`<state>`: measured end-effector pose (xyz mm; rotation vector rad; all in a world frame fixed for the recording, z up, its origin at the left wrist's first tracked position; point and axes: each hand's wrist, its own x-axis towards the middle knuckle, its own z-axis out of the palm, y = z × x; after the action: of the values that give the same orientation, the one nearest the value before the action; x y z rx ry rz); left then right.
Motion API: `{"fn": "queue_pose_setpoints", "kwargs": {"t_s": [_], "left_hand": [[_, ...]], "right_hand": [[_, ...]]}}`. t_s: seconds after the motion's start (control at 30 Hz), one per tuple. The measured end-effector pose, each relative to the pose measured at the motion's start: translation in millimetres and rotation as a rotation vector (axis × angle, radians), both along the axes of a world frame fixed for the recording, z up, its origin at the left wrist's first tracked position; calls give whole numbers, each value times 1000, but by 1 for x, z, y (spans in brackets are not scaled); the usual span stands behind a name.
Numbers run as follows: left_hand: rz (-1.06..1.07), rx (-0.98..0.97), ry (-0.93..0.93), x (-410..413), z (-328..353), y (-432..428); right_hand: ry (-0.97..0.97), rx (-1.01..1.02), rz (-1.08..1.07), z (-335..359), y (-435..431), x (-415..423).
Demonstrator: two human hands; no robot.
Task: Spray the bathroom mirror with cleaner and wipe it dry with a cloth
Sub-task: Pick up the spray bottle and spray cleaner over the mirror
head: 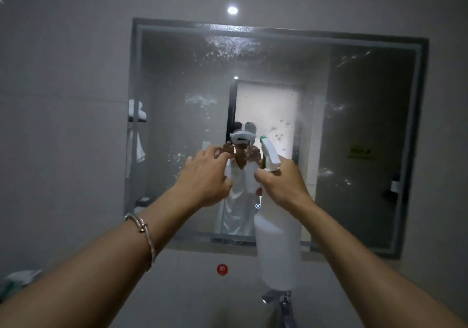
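Left of the spray bottle [277, 249], the left hand [205, 176] hovers empty, fingers spread, free for a cloth. The right hand [283, 183] grips the bottle's neck, nozzle aimed at the droplet-speckled mirror [354, 138] behind it.

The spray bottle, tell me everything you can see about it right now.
The spray bottle is white, translucent-looking plastic with a white trigger head and a green nozzle tip aimed at the mirror. It is held upright at the neck by the right hand, raised before the mirror's lower middle, body hanging below the grip. The left hand hovers beside it, not touching.
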<state>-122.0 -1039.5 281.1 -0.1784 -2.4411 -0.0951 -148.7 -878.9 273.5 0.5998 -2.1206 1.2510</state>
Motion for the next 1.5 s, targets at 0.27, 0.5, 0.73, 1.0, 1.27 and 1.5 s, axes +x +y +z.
{"fn": "queue_pose_setpoints", "kwargs": {"t_s": [0.27,0.5,0.73,1.0,1.27,1.5], "left_hand": [[134,1,-10,18,-3,-74],[208,12,-10,26,-8,-117],[231,34,-28,28,-16,-153],[243,86,-20,28,-24,-174],[276,111,-26,29,-35,-194],[299,102,-48,32,-42,-197]], "right_hand": [[-9,-29,126,-8,-73,-10],[17,-82,206,-8,-130,-12],[9,-89,226,-17,-166,-16],[-10,-75,263,-22,-201,-11],[-98,-105,346,-39,-222,-14],[-125,-27,352,-51,-232,-7]]}}
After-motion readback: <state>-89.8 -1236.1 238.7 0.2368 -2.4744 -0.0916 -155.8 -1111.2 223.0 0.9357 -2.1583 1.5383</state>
